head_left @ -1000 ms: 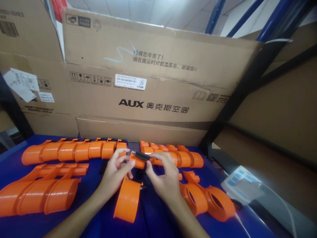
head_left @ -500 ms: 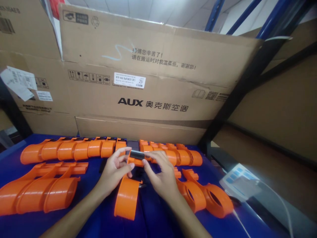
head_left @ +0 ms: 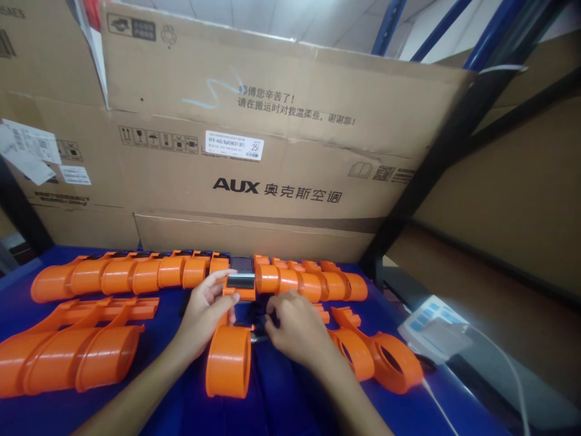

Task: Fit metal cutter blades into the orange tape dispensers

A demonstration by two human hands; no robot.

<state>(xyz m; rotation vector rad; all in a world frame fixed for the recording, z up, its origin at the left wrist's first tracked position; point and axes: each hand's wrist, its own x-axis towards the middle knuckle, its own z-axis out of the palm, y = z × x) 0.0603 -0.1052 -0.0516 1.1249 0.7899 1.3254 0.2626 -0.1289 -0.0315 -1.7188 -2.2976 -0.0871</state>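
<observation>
My left hand (head_left: 204, 312) grips an orange plastic housing (head_left: 229, 357) by its upper bracket, which carries a small black block (head_left: 241, 281). The housing's round barrel points toward me on the blue table (head_left: 272, 406). My right hand (head_left: 290, 327) is lower, on the table just right of the housing, with its fingers curled over small dark parts (head_left: 258, 320) that I cannot make out.
A row of orange housings (head_left: 136, 274) lies at the back left and another row (head_left: 313, 283) at the back right. More orange housings (head_left: 68, 354) lie front left, two more (head_left: 376, 360) at the right. Cardboard boxes (head_left: 272, 151) wall the back. A white device (head_left: 433, 330) sits on the right.
My right hand let go of the black block on the bracket and dropped to the table beside the housing. My left hand kept its hold.
</observation>
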